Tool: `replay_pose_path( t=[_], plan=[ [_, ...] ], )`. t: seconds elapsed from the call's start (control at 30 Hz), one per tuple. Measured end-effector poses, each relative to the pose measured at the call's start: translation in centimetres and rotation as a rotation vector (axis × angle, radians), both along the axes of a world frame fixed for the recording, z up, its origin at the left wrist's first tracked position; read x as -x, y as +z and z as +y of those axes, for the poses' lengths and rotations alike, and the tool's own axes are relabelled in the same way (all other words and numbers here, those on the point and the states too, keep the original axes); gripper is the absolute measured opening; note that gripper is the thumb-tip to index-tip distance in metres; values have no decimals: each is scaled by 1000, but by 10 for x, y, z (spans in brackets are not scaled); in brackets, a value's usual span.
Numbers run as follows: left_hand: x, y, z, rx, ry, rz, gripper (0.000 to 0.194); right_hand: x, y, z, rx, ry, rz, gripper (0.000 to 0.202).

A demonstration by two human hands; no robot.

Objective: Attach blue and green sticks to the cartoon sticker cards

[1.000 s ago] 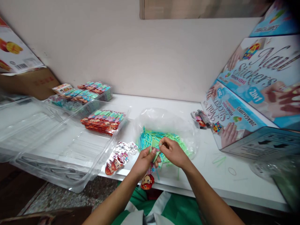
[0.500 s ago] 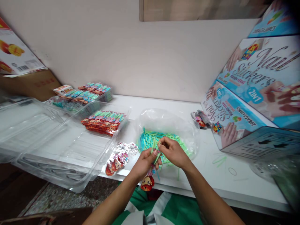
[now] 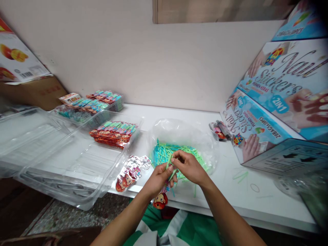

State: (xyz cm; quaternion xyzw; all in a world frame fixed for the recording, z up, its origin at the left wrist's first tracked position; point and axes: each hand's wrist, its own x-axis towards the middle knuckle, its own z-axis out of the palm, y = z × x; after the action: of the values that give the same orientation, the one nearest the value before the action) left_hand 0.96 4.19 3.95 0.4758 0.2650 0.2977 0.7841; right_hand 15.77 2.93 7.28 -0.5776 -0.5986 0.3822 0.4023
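In my left hand [image 3: 162, 176] is a printed card [image 3: 160, 201] with a red-haired character, which hangs below my fingers, with green sticks at its upper part. My right hand [image 3: 189, 166] pinches at the top of the green sticks, its fingertips meeting those of my left hand. Both are over the front of a clear plastic bag [image 3: 179, 131] holding many green and blue sticks [image 3: 164, 152]. Flat on the table left of my hands lie several loose character cards [image 3: 128, 177].
A clear tray [image 3: 84, 164] at the left holds a stack of finished-looking cards [image 3: 115, 133]; more packs [image 3: 94, 102] stand behind. Blue Nail Stickers boxes [image 3: 258, 126] fill the right side. Small packets [image 3: 219, 131], loose green sticks [image 3: 241, 177] and a ring [image 3: 254, 187] lie on the right.
The hanging card has shifted slightly up and left. Both hands keep nearly the same place and their hold.
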Motion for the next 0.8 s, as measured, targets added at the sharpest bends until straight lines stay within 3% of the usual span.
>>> replay_pose_path(
  t=[0.27, 0.53, 0.8],
  plan=[
    [0, 2, -1, 45, -15, -22, 31, -2, 6, -4, -1, -26, -130, 5],
    [2, 2, 1, 79, -42, -49, 30, 0, 9, -4, -22, -4, 2, 14],
    [2, -1, 0, 63, -62, -33, 31, 1, 8, -3, -7, -1, -16, 9]
  ],
)
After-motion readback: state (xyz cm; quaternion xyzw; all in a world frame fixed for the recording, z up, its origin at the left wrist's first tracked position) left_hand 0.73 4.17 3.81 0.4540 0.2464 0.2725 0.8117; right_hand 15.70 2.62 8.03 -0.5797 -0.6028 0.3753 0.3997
